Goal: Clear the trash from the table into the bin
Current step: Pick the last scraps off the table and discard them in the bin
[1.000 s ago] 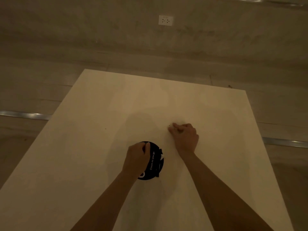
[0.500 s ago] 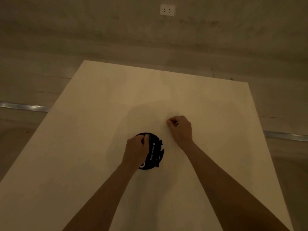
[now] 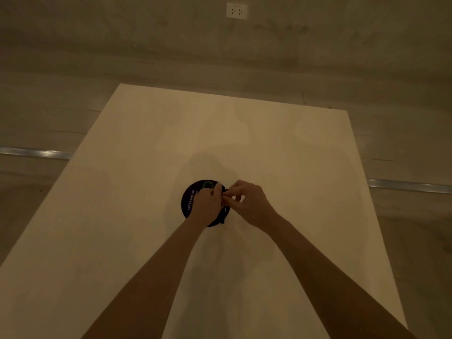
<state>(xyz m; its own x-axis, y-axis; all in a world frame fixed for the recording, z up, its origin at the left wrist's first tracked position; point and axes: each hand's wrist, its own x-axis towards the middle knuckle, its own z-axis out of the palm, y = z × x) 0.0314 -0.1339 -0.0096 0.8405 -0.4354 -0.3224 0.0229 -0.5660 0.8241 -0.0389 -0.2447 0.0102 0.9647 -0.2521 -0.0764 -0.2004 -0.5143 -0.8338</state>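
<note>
I looked down on a pale white table (image 3: 122, 216) in a dim room, grey floor around it and a white wall socket (image 3: 236, 11) on the concrete wall beyond. A small round black bin (image 3: 193, 196) with pale lettering and a green ring stood mid-table. My left hand (image 3: 208, 204) curled over its top. My right hand (image 3: 249, 201) met it there, fingertips pinched together; I could not tell what they held, nor see inside.
</note>
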